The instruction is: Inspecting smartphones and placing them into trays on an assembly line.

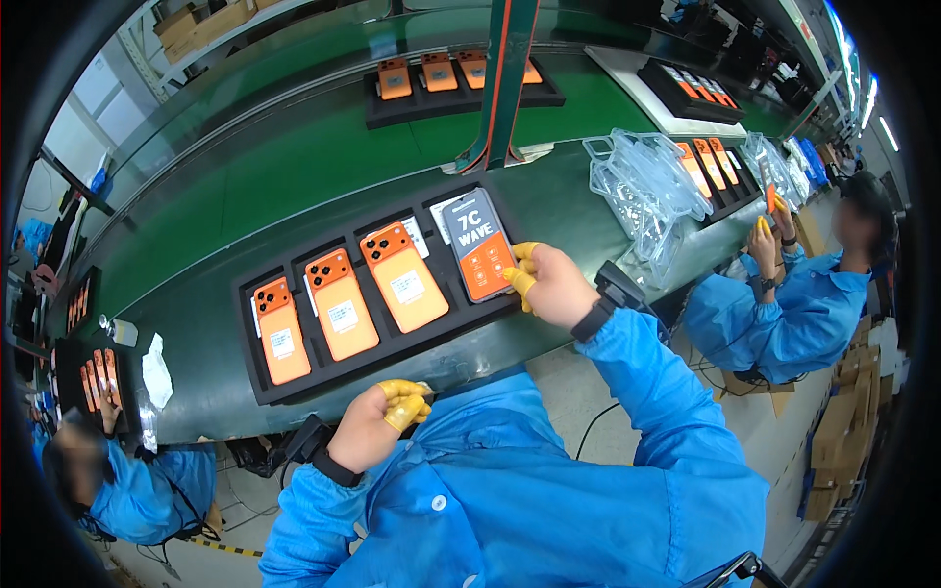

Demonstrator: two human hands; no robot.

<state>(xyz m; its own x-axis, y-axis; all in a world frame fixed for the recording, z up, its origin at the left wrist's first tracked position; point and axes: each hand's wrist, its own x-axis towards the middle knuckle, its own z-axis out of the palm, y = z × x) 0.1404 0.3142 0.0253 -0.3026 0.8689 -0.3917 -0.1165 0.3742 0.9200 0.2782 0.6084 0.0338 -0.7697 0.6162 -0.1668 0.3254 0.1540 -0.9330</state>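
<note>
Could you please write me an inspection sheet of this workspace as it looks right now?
Surface: green bench along a conveyor.
Job's things: black foam tray with three orange phones back up; a fourth phone screen up in the end slot.
Clutter: clear plastic bags; white scrap.
Hands: right hand, yellow finger cots, touching the fourth phone's edge; left hand closed near the bench edge, apart from the tray.
Cables: black cable on the floor.
Surroundings: co-workers in blue coats, further trays.
</note>
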